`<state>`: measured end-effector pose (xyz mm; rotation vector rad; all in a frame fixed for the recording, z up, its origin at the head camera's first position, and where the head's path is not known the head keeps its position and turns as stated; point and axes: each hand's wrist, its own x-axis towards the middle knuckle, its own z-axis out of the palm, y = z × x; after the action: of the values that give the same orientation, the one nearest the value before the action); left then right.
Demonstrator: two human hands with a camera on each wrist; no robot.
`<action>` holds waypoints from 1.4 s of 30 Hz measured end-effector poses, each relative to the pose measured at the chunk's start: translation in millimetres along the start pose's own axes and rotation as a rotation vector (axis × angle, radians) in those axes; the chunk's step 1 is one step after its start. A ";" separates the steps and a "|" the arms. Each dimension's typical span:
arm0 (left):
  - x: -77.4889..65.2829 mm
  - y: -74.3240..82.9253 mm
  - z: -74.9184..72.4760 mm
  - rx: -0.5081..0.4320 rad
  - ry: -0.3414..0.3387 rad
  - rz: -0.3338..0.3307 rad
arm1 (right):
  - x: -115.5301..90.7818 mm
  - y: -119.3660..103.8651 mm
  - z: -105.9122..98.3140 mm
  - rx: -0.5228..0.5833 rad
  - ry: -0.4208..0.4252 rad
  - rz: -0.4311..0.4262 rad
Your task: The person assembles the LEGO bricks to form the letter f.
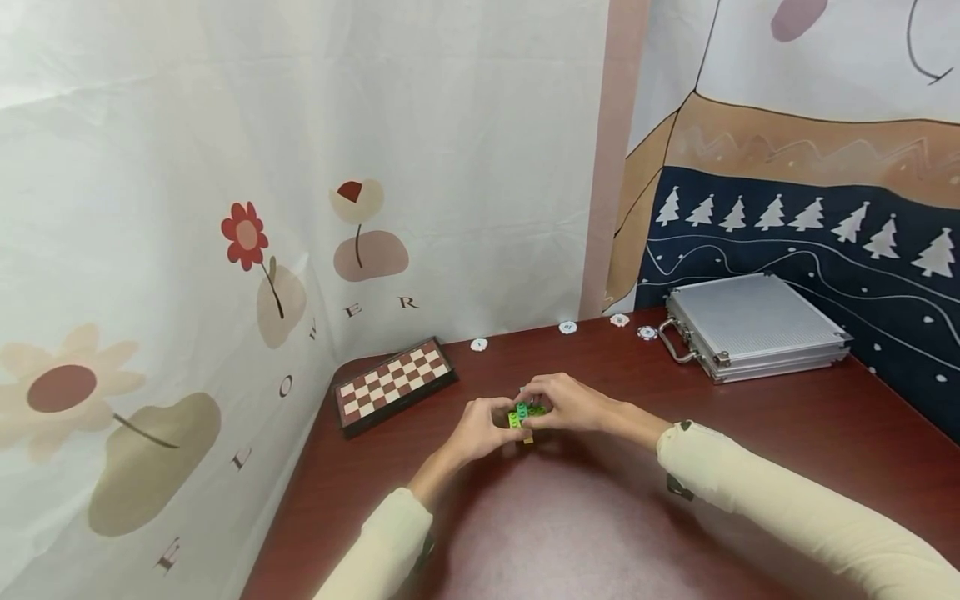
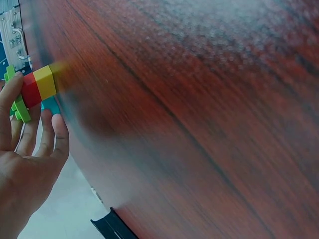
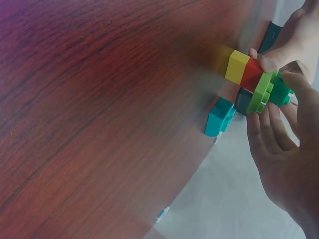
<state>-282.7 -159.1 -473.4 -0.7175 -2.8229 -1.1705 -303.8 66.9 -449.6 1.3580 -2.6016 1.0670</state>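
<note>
The left hand [image 1: 477, 429] and right hand [image 1: 567, 402] pinched opposite sides of a toy brick stack [image 3: 252, 75], yellow, red and green, at the surface's [image 1: 570, 533] far middle. A teal brick [image 3: 218, 118] stood just beyond; a chessboard [image 1: 393, 381] lay left, a silver case [image 1: 761, 323] far right.

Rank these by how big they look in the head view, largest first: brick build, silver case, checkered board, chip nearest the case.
1. Silver case
2. Checkered board
3. Brick build, partly hidden, but its visible part still looks bigger than the chip
4. Chip nearest the case
</note>
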 end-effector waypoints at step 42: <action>-0.5 -4.1 1.0 0.022 0.006 0.015 | 3.9 2.7 3.2 -0.055 -0.015 -0.019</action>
<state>-283.8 -161.0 -477.0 -0.7310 -2.8157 -1.1362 -307.3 63.3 -452.3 1.3819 -2.6027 0.9784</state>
